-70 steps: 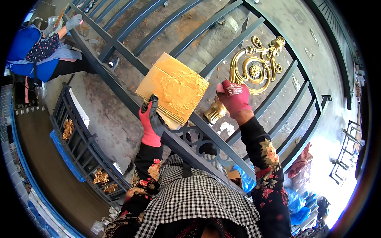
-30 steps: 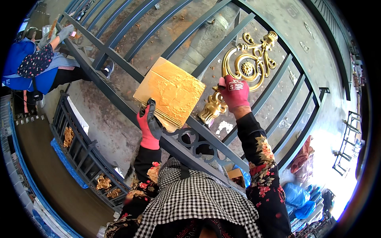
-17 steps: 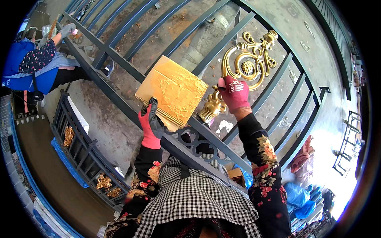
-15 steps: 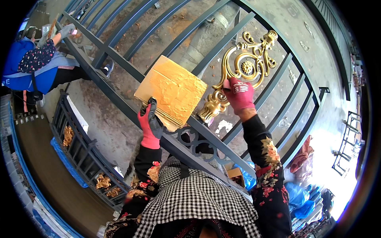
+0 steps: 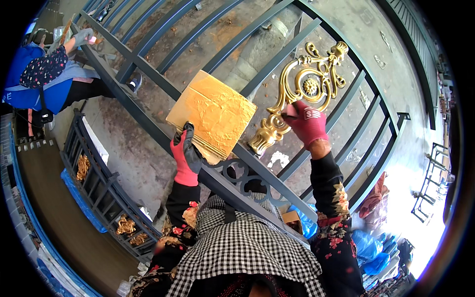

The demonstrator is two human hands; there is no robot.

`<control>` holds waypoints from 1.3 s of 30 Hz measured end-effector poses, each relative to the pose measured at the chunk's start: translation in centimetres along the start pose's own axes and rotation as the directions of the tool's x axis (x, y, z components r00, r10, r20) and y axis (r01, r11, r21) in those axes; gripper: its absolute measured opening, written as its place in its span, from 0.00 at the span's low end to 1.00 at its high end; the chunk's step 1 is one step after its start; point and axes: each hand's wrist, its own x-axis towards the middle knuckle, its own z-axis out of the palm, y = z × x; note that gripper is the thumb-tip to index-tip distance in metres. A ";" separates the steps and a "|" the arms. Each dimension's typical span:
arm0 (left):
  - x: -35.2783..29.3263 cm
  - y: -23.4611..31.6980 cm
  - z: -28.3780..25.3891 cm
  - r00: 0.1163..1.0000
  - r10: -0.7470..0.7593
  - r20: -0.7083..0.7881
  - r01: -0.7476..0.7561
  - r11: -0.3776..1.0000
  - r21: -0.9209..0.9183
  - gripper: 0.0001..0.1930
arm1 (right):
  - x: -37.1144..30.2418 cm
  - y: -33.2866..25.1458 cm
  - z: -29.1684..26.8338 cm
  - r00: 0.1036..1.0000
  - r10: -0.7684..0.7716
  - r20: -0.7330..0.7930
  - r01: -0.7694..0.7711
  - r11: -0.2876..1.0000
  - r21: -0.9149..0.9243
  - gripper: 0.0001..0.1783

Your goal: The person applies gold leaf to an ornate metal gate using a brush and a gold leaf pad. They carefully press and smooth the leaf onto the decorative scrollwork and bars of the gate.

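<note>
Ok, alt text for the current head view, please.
A person's gloved right hand is at a gold scroll ornament between bars of a dark metal railing, while the gloved left hand holds a gold-smeared board. A co-worker is at upper left.

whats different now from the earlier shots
The right hand has shifted rightward across the gold scroll ornament, baring more of its lower curl. No grip was visibly taken or released. The left hand still holds the gold-smeared board over the dark railing.
</note>
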 end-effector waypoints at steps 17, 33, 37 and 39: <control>0.1 0.3 -0.1 1.000 0.007 0.005 -0.007 0.998 0.068 0.13 | 1.0 -0.5 -0.5 0.967 -0.221 0.127 0.238 0.961 -0.138 0.14; -0.3 1.1 1.0 1.000 0.016 0.002 -0.016 0.990 0.137 0.12 | 1.2 0.4 2.2 0.947 -0.232 -0.221 0.193 0.964 -0.185 0.16; -0.5 0.9 0.8 0.991 0.107 0.083 -0.124 0.966 0.227 0.13 | 2.3 1.2 1.0 0.934 -0.091 -0.346 0.095 0.996 -0.005 0.14; -0.6 0.9 1.7 0.997 0.068 0.025 -0.070 0.991 0.111 0.11 | 1.9 0.8 1.6 0.939 -0.177 -0.296 0.156 0.983 -0.093 0.14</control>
